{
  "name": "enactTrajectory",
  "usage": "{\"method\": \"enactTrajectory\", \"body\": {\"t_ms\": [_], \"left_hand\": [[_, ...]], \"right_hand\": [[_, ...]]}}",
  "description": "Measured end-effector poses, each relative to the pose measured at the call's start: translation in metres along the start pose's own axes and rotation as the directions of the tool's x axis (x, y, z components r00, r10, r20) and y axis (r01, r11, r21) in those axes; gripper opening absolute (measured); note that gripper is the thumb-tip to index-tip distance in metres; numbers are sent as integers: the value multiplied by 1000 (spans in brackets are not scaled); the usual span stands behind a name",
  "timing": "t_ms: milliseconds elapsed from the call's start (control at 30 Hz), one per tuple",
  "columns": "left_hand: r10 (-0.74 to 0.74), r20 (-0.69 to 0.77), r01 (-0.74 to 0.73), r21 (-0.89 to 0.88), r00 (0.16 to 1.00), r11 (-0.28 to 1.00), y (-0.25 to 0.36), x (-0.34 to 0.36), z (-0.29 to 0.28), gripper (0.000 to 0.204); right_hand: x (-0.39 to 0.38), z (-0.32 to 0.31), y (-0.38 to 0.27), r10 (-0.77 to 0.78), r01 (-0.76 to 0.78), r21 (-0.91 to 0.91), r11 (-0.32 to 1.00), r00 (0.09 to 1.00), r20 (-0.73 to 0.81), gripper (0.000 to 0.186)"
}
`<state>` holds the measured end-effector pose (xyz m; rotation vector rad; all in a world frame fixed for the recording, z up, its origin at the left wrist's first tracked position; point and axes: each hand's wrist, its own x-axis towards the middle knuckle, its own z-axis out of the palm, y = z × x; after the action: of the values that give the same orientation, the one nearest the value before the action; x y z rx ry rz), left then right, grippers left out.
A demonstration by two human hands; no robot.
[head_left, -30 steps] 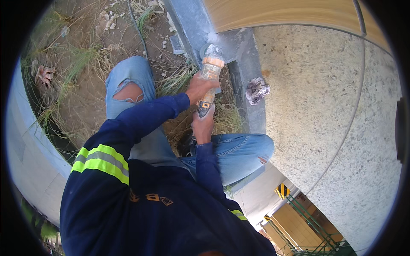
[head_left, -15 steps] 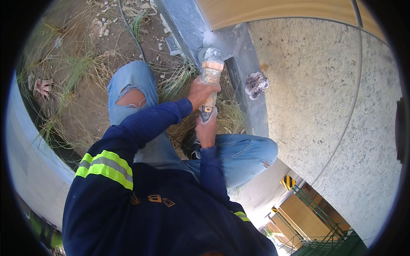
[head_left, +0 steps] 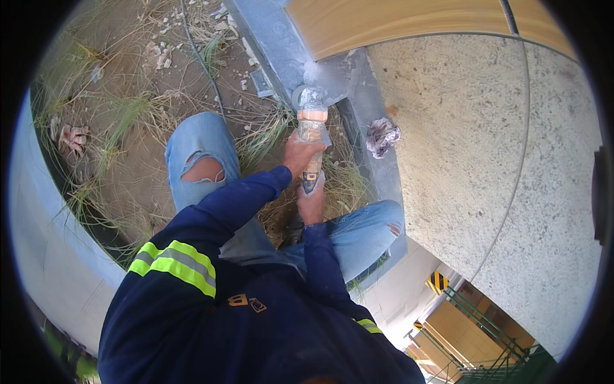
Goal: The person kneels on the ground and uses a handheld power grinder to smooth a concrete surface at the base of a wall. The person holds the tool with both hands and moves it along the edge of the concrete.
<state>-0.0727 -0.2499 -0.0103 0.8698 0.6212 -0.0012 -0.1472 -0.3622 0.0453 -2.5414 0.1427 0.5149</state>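
I hold a dusty orange-and-grey angle grinder (head_left: 312,121) with both hands. My left hand (head_left: 299,152) is closed round its middle body, and my right hand (head_left: 311,201) grips its rear end, nearer me. The disc (head_left: 298,96) is at the grey stone edging (head_left: 339,77), beside the corner under the wood panel, with pale dust hanging there. My torn-jeans knees (head_left: 201,163) lie either side of my arms. A crumpled rag (head_left: 382,137) rests on the edging to the right of the grinder.
Dirt with dry grass (head_left: 128,128), rubble and a dark cable (head_left: 208,70) fills the left. A wood panel (head_left: 422,19) tops the view. A speckled concrete surface (head_left: 473,160) with a grey cable spans the right. A striped sign (head_left: 437,282) and green railings (head_left: 467,307) show lower right.
The grinder and both my hands sit lower in the picture, and my left knee shows lower too. The surrounding scene has shifted slightly. Both hands keep their grip.
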Motion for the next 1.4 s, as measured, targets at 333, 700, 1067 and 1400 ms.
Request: {"method": "enactTrajectory", "body": {"t_ms": [333, 700, 1067, 1400], "left_hand": [[91, -49, -90, 30, 995, 996, -4, -4, 1, 36], [162, -39, -156, 127, 986, 980, -13, 5, 1, 42], [59, -30, -60, -32, 998, 998, -1, 7, 14, 39], [84, -25, -83, 11, 996, 996, 3, 5, 11, 38]], "right_hand": [[1, -21, -5, -41, 42, -11, 999, 994, 98, 84], [18, -24, 0, -42, 54, -84, 995, 989, 139, 82], [21, -28, 5, -32, 39, -52, 998, 989, 141, 83], [23, -24, 4, -44, 49, -41, 998, 991, 128, 81]]}}
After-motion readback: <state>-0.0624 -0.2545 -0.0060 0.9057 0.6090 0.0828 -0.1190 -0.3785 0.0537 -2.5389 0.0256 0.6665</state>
